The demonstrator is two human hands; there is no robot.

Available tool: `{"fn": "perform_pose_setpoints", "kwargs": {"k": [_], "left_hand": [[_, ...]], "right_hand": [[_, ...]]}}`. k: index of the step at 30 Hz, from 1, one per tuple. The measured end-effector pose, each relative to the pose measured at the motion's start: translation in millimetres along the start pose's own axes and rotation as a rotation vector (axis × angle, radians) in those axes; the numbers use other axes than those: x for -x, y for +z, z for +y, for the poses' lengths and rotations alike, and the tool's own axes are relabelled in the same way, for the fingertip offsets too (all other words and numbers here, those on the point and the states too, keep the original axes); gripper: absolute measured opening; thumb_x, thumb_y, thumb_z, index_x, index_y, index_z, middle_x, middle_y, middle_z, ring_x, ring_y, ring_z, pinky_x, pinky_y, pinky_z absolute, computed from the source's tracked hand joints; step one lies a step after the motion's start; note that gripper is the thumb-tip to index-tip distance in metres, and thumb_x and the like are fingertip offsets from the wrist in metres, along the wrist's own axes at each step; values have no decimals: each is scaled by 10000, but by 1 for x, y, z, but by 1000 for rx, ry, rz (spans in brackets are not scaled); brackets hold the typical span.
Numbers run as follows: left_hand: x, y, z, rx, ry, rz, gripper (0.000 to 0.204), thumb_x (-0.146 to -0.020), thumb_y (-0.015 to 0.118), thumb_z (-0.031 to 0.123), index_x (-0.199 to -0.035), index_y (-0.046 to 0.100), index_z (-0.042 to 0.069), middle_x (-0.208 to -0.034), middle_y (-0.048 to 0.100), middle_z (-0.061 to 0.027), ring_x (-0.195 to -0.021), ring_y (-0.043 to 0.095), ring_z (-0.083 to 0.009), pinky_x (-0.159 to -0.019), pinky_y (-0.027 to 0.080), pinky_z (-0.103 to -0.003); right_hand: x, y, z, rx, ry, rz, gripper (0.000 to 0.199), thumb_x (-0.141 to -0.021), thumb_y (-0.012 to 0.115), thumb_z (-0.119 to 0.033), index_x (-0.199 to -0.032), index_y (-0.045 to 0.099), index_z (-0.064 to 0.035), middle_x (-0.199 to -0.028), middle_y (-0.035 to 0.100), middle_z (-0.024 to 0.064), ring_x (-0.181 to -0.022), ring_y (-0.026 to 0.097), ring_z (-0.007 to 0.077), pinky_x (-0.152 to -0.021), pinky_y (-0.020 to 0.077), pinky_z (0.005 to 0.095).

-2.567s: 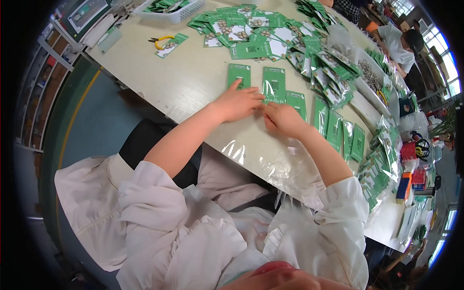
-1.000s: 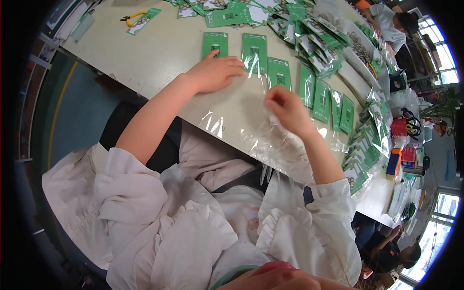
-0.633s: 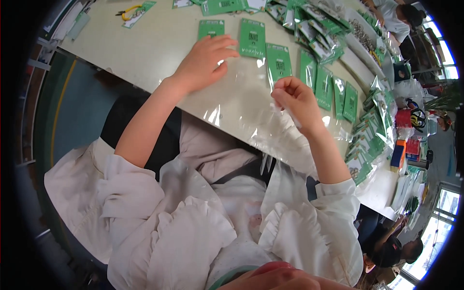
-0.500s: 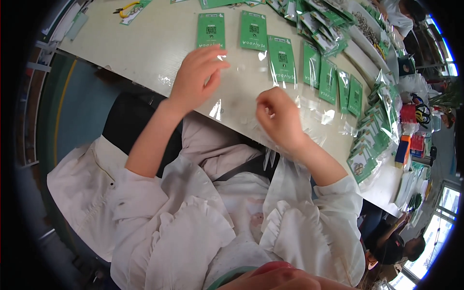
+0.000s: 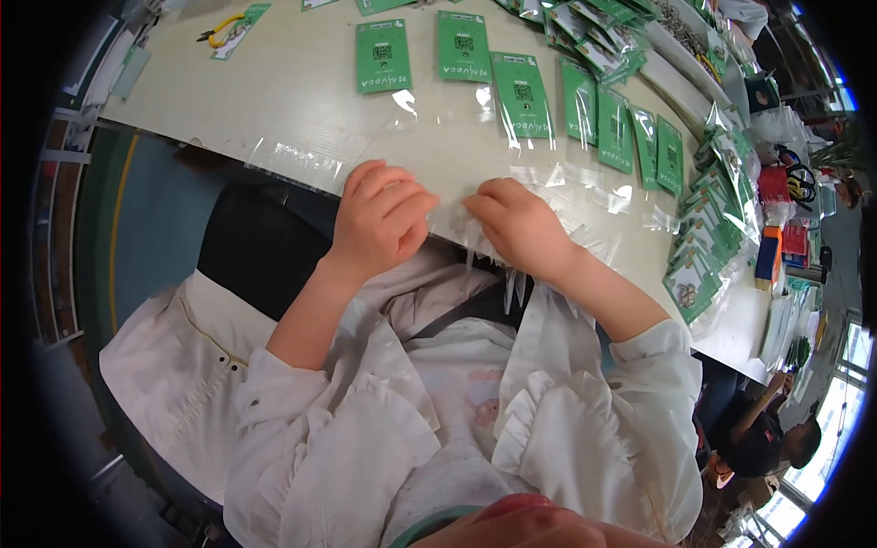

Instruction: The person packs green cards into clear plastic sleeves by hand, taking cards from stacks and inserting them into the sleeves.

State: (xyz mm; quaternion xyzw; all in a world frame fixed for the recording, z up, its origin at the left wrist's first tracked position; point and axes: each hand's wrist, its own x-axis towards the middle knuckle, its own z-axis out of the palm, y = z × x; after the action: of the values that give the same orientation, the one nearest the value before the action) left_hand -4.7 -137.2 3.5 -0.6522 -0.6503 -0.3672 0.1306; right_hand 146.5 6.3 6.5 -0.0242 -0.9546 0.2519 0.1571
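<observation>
My left hand (image 5: 382, 219) is just in front of the table edge, its fingers curled towards the thumb. Whatever those fingers pinch, if anything, is hidden. Close by, my right hand (image 5: 523, 228) is closed, thumb against forefinger, at a piece of clear plastic film (image 5: 469, 233) by the table edge. More clear plastic bags (image 5: 575, 173) lie under and beyond this hand. Past both hands, several green cards (image 5: 519, 94) in clear bags lie in a curved row. A flat clear plastic piece (image 5: 297, 164) rests along the edge left of my left hand.
Piled green packets (image 5: 594, 36) lie at the back right, and an overlapping row (image 5: 703, 242) runs down the right side. Yellow-handled pliers (image 5: 221, 35) are at the far left. A black chair (image 5: 256, 247) stands beside me. Another person (image 5: 767, 438) sits at the lower right.
Both hands have drawn back towards me, to the table edge. My left hand's fingers have curled in from a more open pose. The right hand has moved slightly left and now pinches film.
</observation>
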Motion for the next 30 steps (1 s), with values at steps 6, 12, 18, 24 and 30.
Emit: {"fn": "perform_pose_setpoints", "kwargs": {"k": [6,12,18,24,30], "left_hand": [[7,-2,5,-59,33,-251,165,-585,569,66,-742,575,115,-780,545,0,-817,510,-175,-829,363,-379],[10,6,30,-88,57,-196,189,-581,608,196,-758,570,141,-861,505,17,-875,473,-149,-868,319,-396],[7,16,45,-116,36,-276,192,-613,617,255,-757,553,146,-885,480,9,-938,428,-146,-898,267,-427],[-8,21,51,-75,-29,-344,147,-659,605,184,-787,574,120,-884,496,-1,-945,419,-188,-861,281,-421],[-34,6,29,112,-110,-172,124,-687,559,100,-808,573,78,-850,534,-48,-893,456,-248,-804,345,-372]], "right_hand": [[10,-13,2,201,-133,-88,232,-633,522,-63,-859,572,-63,-829,517,50,-787,515,197,-662,429,297],[12,-4,11,121,-101,9,207,-626,524,-71,-825,580,-60,-832,520,49,-775,518,199,-668,426,297],[15,-12,15,39,-81,26,233,-581,568,28,-804,583,-39,-835,556,87,-757,540,242,-659,443,328],[17,-52,34,-183,326,236,174,-665,513,47,-813,584,-9,-798,560,108,-694,551,236,-586,445,312],[15,-72,53,-154,473,217,134,-712,528,1,-830,592,-8,-814,560,119,-704,563,248,-593,457,332]]}}
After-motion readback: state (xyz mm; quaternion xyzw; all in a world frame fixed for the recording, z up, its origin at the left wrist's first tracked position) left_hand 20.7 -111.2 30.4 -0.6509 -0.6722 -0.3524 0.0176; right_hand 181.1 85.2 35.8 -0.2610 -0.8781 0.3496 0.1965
